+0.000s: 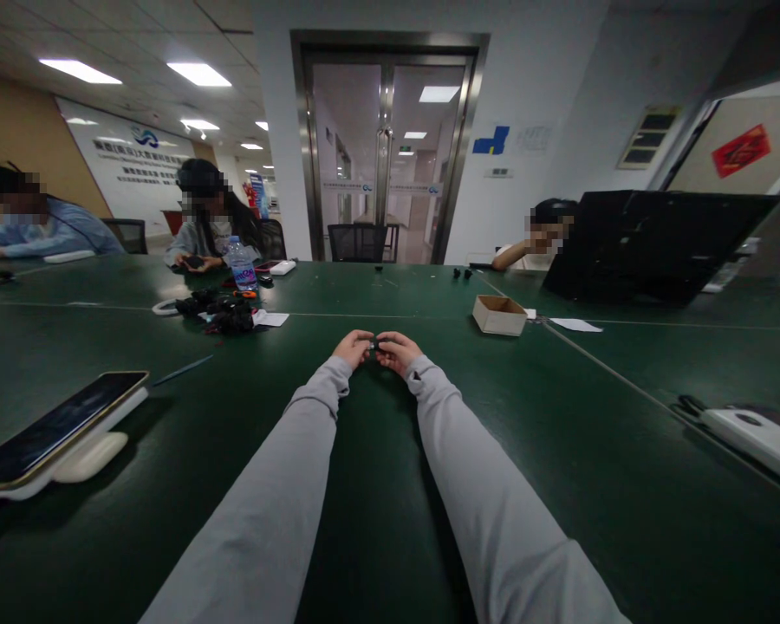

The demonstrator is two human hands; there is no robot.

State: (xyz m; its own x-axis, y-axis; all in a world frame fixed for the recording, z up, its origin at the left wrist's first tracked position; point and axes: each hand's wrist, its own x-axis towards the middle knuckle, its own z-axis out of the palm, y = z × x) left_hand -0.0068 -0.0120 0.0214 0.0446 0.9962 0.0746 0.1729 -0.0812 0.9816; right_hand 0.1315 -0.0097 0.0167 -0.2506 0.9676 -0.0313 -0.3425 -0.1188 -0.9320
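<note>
At the centre of the frame a small dark part (pixel 375 344) sits between both hands, just above the green bench (pixel 390 451). The left hand (pixel 353 348) and right hand (pixel 398 352) pinch it with their fingers. It is better to keep it low here; a cardboard box (pixel 499 314) stands right of centre, a phone (pixel 52 429) at lower left.

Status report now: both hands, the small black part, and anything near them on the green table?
Left hand and right hand together pinch small black part. Held just above dark green table. Open cardboard box to the right, apart.
</note>
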